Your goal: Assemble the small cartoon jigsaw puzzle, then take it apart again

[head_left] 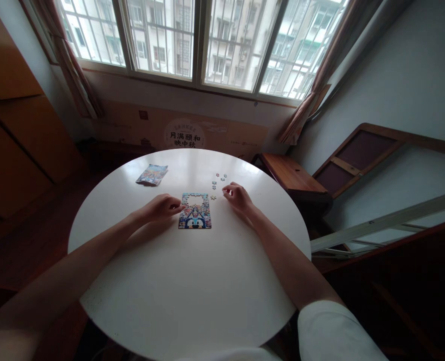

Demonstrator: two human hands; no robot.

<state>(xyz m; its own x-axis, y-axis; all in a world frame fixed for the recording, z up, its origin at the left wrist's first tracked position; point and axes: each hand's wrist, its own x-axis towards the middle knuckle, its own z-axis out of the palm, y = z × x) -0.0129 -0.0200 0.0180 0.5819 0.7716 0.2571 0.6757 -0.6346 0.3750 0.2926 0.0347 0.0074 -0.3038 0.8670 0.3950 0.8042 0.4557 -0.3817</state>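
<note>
A small colourful jigsaw puzzle [195,214] lies flat near the middle of a round white table [185,281], with an unfilled gap in its upper part. My left hand [163,207] rests curled at the puzzle's left edge, fingertips touching it. My right hand [238,196] sits just right of the puzzle, fingers pinched together on what looks like a small puzzle piece. Several loose pieces [218,179] lie scattered just beyond the right hand.
A printed puzzle bag [152,174] lies at the table's far left. Behind the table are a wide barred window [203,40], a cardboard box with printed characters [185,134], a wooden bench [288,173] and leaning wooden frames [361,155] at right.
</note>
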